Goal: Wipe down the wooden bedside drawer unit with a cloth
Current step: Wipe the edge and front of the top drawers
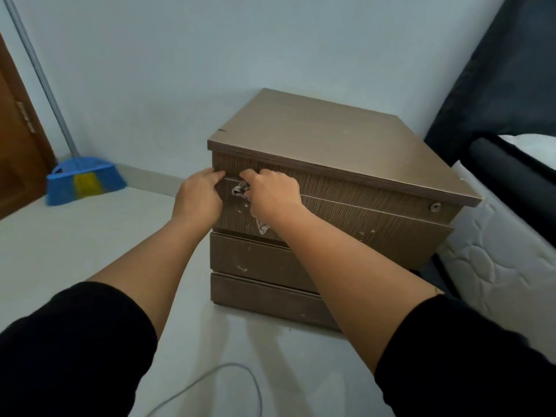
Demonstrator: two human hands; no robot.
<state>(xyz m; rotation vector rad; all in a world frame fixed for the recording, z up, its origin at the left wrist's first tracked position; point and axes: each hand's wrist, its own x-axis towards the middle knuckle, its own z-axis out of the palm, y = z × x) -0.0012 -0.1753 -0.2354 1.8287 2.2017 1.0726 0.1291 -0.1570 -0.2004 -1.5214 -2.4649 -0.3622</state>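
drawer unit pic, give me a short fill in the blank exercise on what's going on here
1. The right hand grips a ____ against the front of the top drawer.
2. The broom leaning in the corner has a ____ head with a yellow patch.
3. The unit has ____ drawer fronts stacked under its top.
4. A round lock sits near the ____ end of the top drawer front.

Missing words: cloth; blue; three; right

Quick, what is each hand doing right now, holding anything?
Left hand: fingers curled at the top drawer's left edge; whether it grips cannot be told.
Right hand: holds the cloth against the drawer front.
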